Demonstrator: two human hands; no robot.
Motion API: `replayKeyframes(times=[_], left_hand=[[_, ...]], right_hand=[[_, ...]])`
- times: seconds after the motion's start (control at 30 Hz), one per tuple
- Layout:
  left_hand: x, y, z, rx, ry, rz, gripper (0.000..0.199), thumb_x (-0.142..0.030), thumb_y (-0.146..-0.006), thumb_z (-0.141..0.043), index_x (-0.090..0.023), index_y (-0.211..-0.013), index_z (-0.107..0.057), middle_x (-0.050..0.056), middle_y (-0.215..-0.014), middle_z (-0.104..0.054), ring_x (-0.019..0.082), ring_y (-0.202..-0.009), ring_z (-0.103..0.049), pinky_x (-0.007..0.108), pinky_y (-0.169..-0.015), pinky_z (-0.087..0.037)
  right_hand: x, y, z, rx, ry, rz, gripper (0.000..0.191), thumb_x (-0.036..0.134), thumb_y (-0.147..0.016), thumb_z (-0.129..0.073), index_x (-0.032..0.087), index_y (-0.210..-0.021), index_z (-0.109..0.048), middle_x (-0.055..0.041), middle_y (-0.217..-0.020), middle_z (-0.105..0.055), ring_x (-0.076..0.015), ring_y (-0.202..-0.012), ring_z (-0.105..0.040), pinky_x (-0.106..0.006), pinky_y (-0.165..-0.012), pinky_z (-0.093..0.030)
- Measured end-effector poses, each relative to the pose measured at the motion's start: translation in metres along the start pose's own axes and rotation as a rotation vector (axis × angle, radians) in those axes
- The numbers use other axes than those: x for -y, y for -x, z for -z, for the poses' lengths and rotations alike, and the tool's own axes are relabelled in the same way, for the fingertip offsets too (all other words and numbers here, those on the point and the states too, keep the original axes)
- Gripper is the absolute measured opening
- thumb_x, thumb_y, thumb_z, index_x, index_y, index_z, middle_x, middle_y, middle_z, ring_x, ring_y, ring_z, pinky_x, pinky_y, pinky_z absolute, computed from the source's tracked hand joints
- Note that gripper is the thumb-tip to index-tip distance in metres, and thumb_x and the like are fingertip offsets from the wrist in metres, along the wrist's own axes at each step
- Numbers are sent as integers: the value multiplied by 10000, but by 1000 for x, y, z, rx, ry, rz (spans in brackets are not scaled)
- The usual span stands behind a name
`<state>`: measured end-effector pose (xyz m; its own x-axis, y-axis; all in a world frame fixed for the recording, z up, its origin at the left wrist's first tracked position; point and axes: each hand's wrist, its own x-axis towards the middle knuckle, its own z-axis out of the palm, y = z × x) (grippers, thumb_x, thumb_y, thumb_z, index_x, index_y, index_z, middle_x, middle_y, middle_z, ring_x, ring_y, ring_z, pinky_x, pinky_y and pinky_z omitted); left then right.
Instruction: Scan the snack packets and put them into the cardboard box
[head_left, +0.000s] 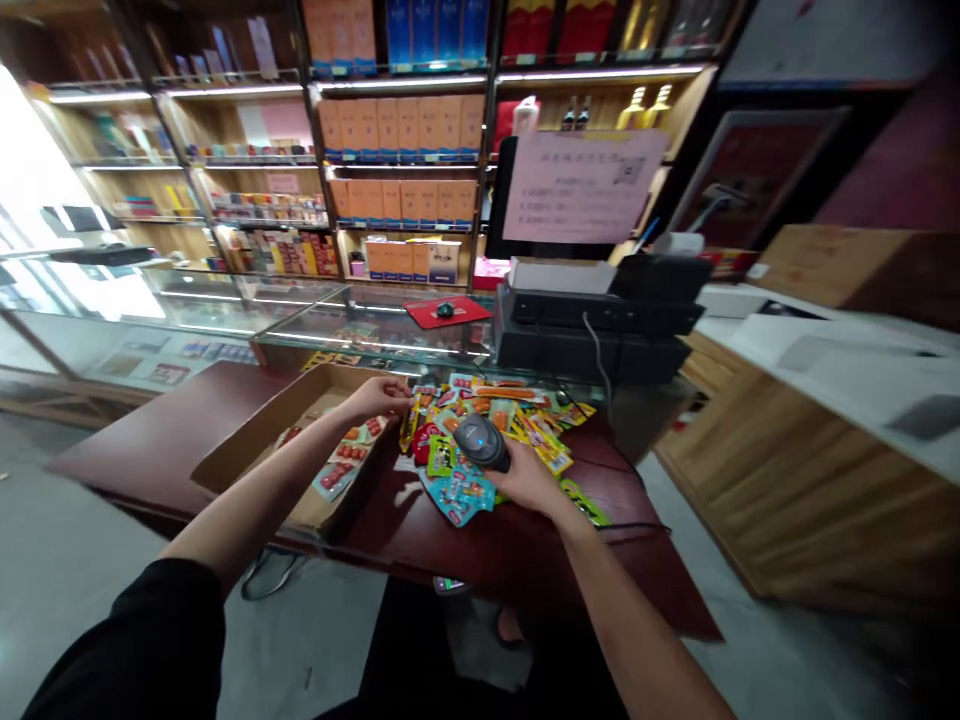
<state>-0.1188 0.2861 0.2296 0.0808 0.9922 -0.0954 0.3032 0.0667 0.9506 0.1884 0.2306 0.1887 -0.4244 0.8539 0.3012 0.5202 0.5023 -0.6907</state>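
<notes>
In the head view my right hand (529, 480) is wrapped round the handle of a dark barcode scanner (480, 441), which has a small blue light on top. The scanner is over a heap of colourful snack packets (459, 492) on the dark red table. My left hand (382, 398) is at the heap's left edge, fingers pinched at the top of a narrow yellow snack packet (409, 426). Beneath my left forearm sits an open cardboard box (247, 432), with several clear packets of reddish snacks (337, 474) lying inside.
The dark red table (161, 425) adjoins a glass display counter (315, 315), where a mouse (445, 310) lies on a red mat. Behind the heap stand a monitor with a paper sign (581, 190) and black till equipment (592, 335). A cable (637, 527) crosses the table's right side.
</notes>
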Motion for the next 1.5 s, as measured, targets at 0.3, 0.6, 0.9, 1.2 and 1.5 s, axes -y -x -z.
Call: replayKeyframes(times=[0.3, 0.6, 0.9, 1.2, 1.5], left_hand=[[-3, -27, -134, 424, -244, -121, 394, -409, -585, -788, -159, -859, -655, 9, -679, -671, 122, -576, -605, 208, -530, -451], [10, -11, -154, 703, -910, -314, 591, -354, -566, -798, -217, -1122, -655, 31, -966, -701, 186, -835, -635, 216, -674, -422], [19, -19, -137, 632, -522, -296, 204, -331, -569, -794, -200, -651, -661, -24, -583, -619, 130, -545, -554, 203, -492, -358], [26, -45, -108, 174, 395, 131, 471, -309, -493, -881, -165, -830, -585, 14, -802, -682, 121, -680, -648, 217, -589, -492], [31, -48, -106, 150, 478, 164, 489, -262, -476, -897, -151, -861, -617, 11, -801, -679, 104, -646, -643, 207, -570, -503]], right_hand=[[-34, 51, 51, -114, 29, -161, 305, 227, -703, -641, 193, -1005, -672, -47, -938, -731, -232, -875, -675, -291, -745, -493], [-50, 66, 44, -103, 60, -231, 276, 251, -699, -648, 174, -964, -658, -58, -913, -723, -227, -821, -660, -283, -699, -488], [-39, 74, 26, -112, 120, -242, 280, 208, -672, -645, 184, -951, -645, -55, -902, -706, -225, -813, -635, -303, -721, -468], [-24, 63, 9, -75, 22, -241, 263, 211, -693, -635, 191, -955, -646, -48, -915, -715, -229, -819, -652, -293, -700, -476], [-13, 49, -3, -71, -72, -186, 327, 187, -685, -644, 182, -1012, -645, -56, -982, -712, -231, -888, -653, -314, -786, -490]])
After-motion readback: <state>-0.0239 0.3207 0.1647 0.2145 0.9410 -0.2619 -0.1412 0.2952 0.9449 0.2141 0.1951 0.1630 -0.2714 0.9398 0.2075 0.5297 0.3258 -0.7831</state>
